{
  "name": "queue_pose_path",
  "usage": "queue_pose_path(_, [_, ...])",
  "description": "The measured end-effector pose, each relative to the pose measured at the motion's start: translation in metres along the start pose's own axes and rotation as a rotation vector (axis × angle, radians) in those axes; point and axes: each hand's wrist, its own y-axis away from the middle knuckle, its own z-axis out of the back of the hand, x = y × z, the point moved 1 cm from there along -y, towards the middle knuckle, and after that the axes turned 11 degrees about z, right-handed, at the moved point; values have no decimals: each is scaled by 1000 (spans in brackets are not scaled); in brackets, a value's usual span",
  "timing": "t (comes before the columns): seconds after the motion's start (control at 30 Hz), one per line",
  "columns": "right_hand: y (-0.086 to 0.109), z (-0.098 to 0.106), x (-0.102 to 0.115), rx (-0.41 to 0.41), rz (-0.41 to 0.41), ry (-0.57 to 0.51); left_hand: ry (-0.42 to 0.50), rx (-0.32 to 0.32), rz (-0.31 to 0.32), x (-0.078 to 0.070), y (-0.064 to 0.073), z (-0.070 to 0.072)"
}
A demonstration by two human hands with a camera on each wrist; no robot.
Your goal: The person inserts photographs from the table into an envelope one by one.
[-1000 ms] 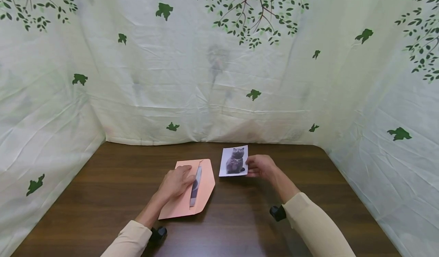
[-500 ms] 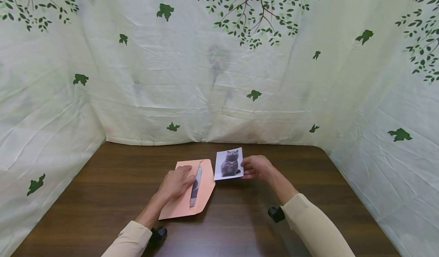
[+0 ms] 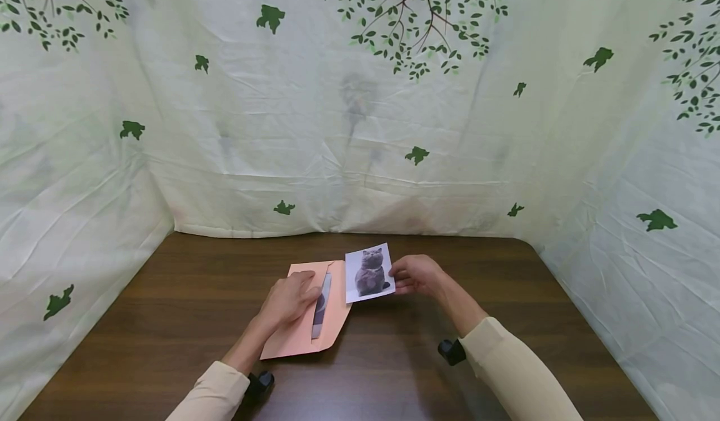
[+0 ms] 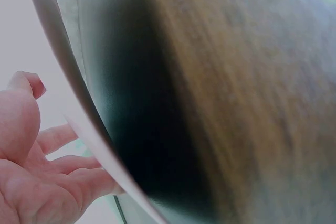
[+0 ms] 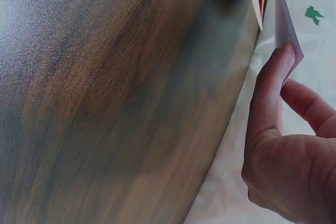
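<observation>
A pink envelope point(image 3: 292, 336) with its flap unfolded to the right is held by my left hand point(image 3: 289, 299) left of centre. Through the slit in it shows a picture card point(image 3: 322, 308), partly covered by the paper. My right hand point(image 3: 419, 274) pinches the right edge of a white photo card point(image 3: 351, 277) printed with a grey cat. The card's left edge overlaps the upper part of the flap in the head view. In the right wrist view, thumb and fingers point(image 5: 278, 93) meet at the card's corner point(image 5: 287, 35), seen nearly edge-on.
Both hands work above a dark brown wooden table point(image 3: 185, 296). A white cloth point(image 3: 236, 158) with green leaf prints hangs behind it and at both sides. Small black devices point(image 3: 452, 351) sit at both wrists.
My right hand has brought the cat photo card left and slightly down, from beside the envelope to over its flap, tilting it a little. My left hand and the envelope stay put.
</observation>
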Motion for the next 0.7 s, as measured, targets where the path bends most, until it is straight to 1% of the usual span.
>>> queue_pose_path(0.1, [1,-2,-1,35,-2,20,0,5,11,0,0,0])
queue_pose_path(0.17, [1,-3,-1,65,2,40,-2,2,12,1,0,0])
queue_pose_path(0.27, [2,-6,-1,88,-11,57,-6,-5,7,1,-1,-1])
queue_pose_path(0.5, [2,-10,-1,113,-39,84,-15,-12,-13,1,0,0])
queue_pose_path(0.7, [1,-14,-1,132,-50,92,-9,-2,-1,0,1,2])
